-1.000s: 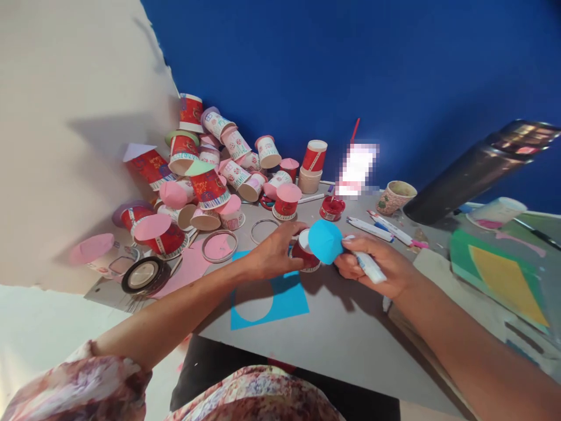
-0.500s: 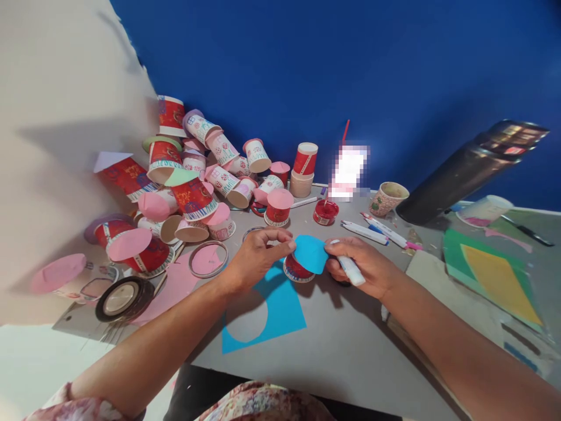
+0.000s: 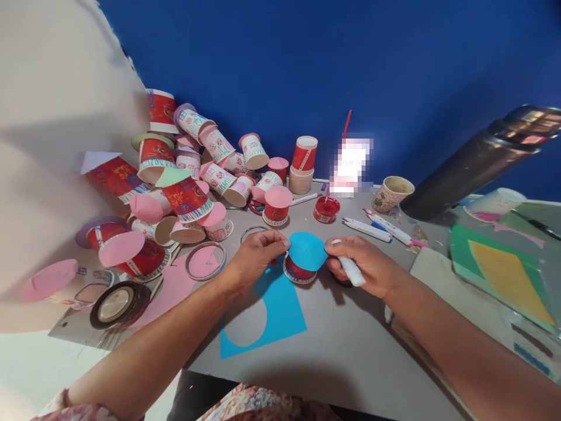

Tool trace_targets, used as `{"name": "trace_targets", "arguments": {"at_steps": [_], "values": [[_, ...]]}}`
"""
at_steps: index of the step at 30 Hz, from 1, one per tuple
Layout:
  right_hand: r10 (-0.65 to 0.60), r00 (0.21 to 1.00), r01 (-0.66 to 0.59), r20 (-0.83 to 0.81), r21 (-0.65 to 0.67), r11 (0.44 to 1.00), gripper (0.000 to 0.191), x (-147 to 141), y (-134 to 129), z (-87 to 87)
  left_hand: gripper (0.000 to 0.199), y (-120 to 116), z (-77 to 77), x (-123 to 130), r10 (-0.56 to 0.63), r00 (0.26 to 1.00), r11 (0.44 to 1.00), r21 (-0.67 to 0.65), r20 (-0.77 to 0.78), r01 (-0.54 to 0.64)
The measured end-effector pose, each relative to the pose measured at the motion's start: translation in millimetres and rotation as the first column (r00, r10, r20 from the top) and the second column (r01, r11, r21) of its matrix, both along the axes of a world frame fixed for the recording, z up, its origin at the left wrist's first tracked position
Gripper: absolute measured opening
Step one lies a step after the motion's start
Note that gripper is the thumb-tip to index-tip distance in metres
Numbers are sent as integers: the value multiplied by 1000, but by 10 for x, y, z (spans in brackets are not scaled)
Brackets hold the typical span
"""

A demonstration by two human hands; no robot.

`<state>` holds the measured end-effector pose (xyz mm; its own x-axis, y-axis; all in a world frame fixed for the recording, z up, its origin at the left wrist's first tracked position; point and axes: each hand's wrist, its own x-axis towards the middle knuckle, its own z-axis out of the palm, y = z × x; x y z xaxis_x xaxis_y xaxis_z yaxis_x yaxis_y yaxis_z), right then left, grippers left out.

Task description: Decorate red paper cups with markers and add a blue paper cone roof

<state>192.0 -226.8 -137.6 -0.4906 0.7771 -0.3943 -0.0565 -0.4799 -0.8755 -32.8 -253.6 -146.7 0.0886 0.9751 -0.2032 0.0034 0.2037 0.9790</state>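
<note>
With the red paper cup (image 3: 300, 272) before you as the clock's centre, you are at a grey table (image 3: 363, 345). A blue wall (image 3: 263, 58) rises at twelve; a pale wall (image 3: 52, 70) stands at ten. Decorated paper cups (image 3: 182, 196), many with paper tops, lie heaped from nine to eleven. A dark tape roll (image 3: 114, 305) lies at nine. An open red jar (image 3: 326, 211) stands at one, markers (image 3: 367, 229) lie at two, and beyond them leans a black flask (image 3: 468, 164). At three lies a yellow sheet (image 3: 504, 280) over green. A blue sheet (image 3: 287, 316) with a round hole lies between six and eight.

A second ago your right hand (image 3: 372, 263) held the blue paper cone (image 3: 307, 250) beside the cup; now the cone covers the cup's top. Your left hand (image 3: 256, 256), then at the cup, is now at the cone's nine-o'clock edge, thumb and forefinger nearly meeting; whether they pinch the paper, you cannot tell. Your right hand curls around a white tube (image 3: 352, 271), its thumb at the cone's three-o'clock edge.
</note>
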Motion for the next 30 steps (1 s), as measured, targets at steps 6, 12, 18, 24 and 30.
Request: {"name": "trace_targets", "arguments": {"at_steps": [6, 12, 18, 24, 30], "values": [[-11, 1000, 11, 9, -7, 1000, 35, -19, 6, -39, 28, 12, -4, 16, -13, 999, 998, -53, 43, 15], [-7, 1000, 7, 6, -7, 1000, 34, -19, 17, -67, 28, 19, -5, 23, -24, 998, 994, -104, 56, 30], [-6, 1000, 6, -10, -7, 1000, 34, -16, 17, -90, 27, 17, -13, 17, -22, 997, 994, -109, 68, 29], [-13, 1000, 13, -15, -9, 1000, 35, -24, 11, -89, 28, 11, 7, 21, -24, 993, 990, -136, 113, 39], [-21, 1000, 21, -10, -12, 1000, 39, -39, -7, -73, 27, 2, 5, 34, -9, 995, 990, -140, 103, 24]]}}
